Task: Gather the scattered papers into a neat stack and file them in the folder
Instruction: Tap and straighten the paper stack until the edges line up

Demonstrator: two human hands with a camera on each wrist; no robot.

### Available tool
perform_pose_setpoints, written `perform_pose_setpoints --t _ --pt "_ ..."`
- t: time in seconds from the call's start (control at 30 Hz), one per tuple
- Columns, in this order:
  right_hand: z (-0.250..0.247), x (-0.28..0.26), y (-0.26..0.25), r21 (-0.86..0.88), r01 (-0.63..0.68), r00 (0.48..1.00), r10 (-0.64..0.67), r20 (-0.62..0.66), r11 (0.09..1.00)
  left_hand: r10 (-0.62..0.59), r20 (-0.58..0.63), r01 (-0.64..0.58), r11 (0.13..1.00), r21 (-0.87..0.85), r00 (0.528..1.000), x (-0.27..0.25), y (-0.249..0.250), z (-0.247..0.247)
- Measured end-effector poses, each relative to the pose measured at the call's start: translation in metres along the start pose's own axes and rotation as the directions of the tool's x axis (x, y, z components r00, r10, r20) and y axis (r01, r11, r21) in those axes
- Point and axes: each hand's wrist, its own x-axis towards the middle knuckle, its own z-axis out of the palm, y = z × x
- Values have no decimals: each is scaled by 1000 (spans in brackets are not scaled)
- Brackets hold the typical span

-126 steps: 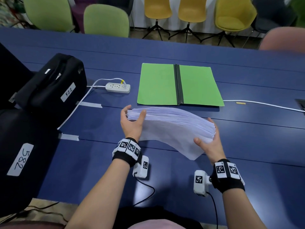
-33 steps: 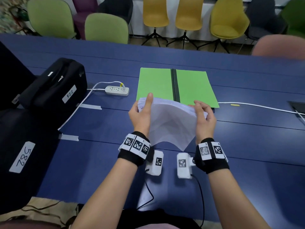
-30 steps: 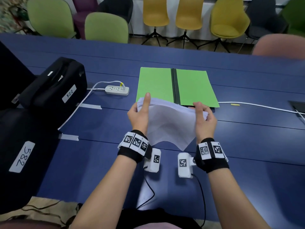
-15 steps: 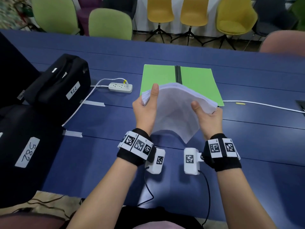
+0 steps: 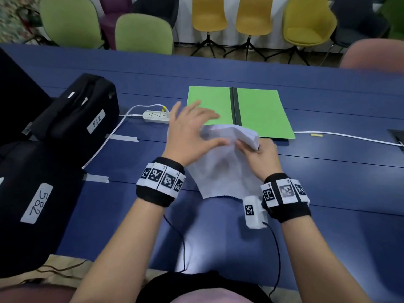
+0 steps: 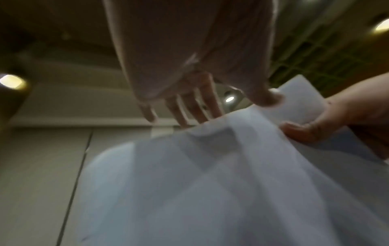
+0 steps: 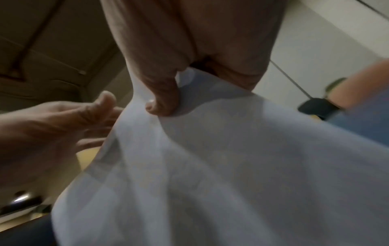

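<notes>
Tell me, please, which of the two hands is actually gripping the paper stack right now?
The right hand grips the paper stack, thumb pinching its edge; the left hand is spread open above it, fingers straight.

Head view bright, even overhead light, soft shadows on the table (image 5: 328, 193); edges bend, left hand (image 5: 190, 132) motion-blurred. Both wrist views dim, smeared, out of focus. Ceiling lamps (image 6: 12, 82) glare in left wrist view.

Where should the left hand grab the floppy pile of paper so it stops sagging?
Probably the paper stack's upper left corner, coming in from the left. The right hand pinches only the top right edge, so the sheets droop toward the table. The left hand is open beside that free corner.
</notes>
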Motion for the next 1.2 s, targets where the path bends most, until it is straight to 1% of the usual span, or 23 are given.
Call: perform_pose_setpoints --t 0.03,0.07,0.1,0.17,0.23,0.27,0.33,0.4,0.47,0.53,0.6,0.67,0.7,0.73,0.77,0.83,0.9,0.93,1.0,1.03,1.07,1.13,1.2 --pt "-1 -1 -10 -16 47 998 -46 31 999 50 102 -53 998 27 994 3 8 -6" --pt "-3 -2 -18 -17 100 993 -99 62 995 51 167 -55 998 14 985 4 14 -10" --pt "-5 -3 -26 -14 135 988 -133 81 991 30 187 -26 999 -24 982 5 19 -12" --pt "-12 -4 -31 27 126 989 -127 75 992 -14 146 23 998 -64 989 4 17 -13" --pt "-27 -5 -24 29 97 986 -100 132 995 -84 115 106 973 -205 990 1 10 -16" --pt "-34 -6 -15 -14 84 979 -80 185 996 -137 111 167 927 -336 984 -1 5 -19" --pt "-52 -10 9 -131 25 958 13 285 991 -240 115 263 793 -550 964 -5 -10 -27" --pt "-66 -16 32 -172 -27 945 81 318 985 -276 107 280 729 -625 955 -10 -28 -31" --pt "-69 -23 47 -69 -104 947 120 296 992 -328 117 319 675 -665 937 -16 -41 -29" --pt "-63 -29 57 90 -183 962 159 221 979 -379 144 364 612 -702 914 -25 -51 -21" --pt "-56 -34 68 333 -284 958 258 123 899 -441 161 408 551 -728 883 -34 -60 -11" --pt "-47 -37 83 486 -352 935 328 137 800 -518 174 444 459 -770 838 -43 -64 -2" --pt "-42 -40 84 506 -379 925 338 174 775 -550 193 458 398 -795 812 -47 -64 3" --pt "-37 -41 86 498 -397 918 336 210 771 -574 216 473 347 -810 790 -51 -65 8" --pt "-33 -41 84 488 -389 921 332 203 781 -579 237 482 314 -818 780 -55 -68 13" --pt "-30 -36 78 490 -333 940 323 109 806 -541 265 475 296 -828 798 -59 -74 19" --pt "-32 -29 70 498 -229 967 255 16 836 -512 274 454 269 -849 814 -60 -76 22" --pt "-33 -28 63 499 -186 973 228 -24 846 -527 267 460 277 -843 807 -61 -78 24" --pt "-29 -27 59 458 -132 985 169 -41 879 -615 250 504 282 -816 748 -64 -79 31" --pt "-25 -28 64 436 -149 985 174 -18 888 -647 260 533 268 -803 717 -68 -81 35" --pt "-20 -30 70 420 -188 979 201 14 888 -656 280 559 261 -787 700 -72 -84 39" --pt "-9 -33 93 371 -321 946 313 83 871 -629 339 619 296 -728 700 -82 -89 51" --pt "1 -39 104 366 -424 904 412 113 829 -612 396 668 310 -676 684 -90 -87 62"
